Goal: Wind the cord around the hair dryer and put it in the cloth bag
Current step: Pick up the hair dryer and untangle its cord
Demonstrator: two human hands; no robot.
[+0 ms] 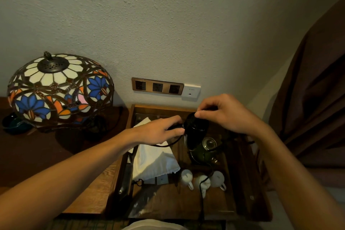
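A black hair dryer (196, 132) is held in the air above a wooden tray. My left hand (158, 129) grips its handle from the left. My right hand (225, 113) pinches the black cord (202, 183) at the top of the dryer's barrel. The cord hangs down from the dryer over the tray, and its plug (214, 160) dangles near the teapot. A white cloth bag (155, 160) lies flat in the tray under my left hand, with a dark drawstring at its near corner.
The wooden tray (231, 203) also holds a dark teapot (205, 149) and three small white cups (203, 180). A stained-glass lamp (57, 89) stands on the table to the left. Wall sockets (157, 87) are behind, and a brown curtain (317, 99) hangs at right.
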